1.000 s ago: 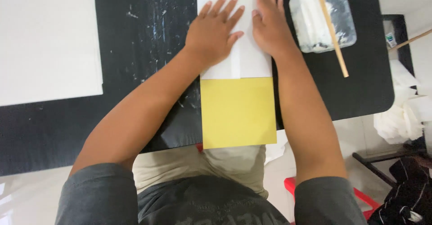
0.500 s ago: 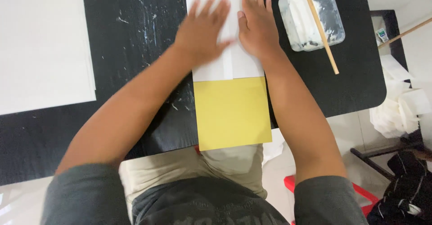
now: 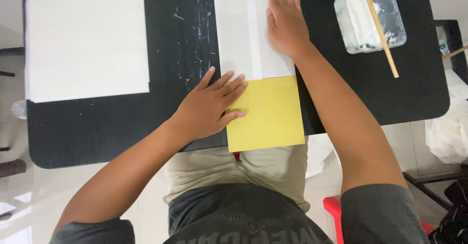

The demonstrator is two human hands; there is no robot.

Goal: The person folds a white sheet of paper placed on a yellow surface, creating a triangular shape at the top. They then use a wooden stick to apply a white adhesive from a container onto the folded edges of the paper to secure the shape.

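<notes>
Yellow paper (image 3: 268,115) lies at the black counter's (image 3: 185,54) near edge, the left hand (image 3: 209,108), fingers spread, pinning it, while the right hand (image 3: 286,22) flattens the white folded part (image 3: 243,29), seemingly creasing it.

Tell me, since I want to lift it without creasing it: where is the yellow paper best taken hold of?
Probably at the near edge of the yellow paper, from the person's side. That edge overhangs the black table, so fingers can get under it; its far end lies flat by the white sheet, and the left hand covers its left edge.

Grey short sleeves, beige trousers, bare forearms
</notes>
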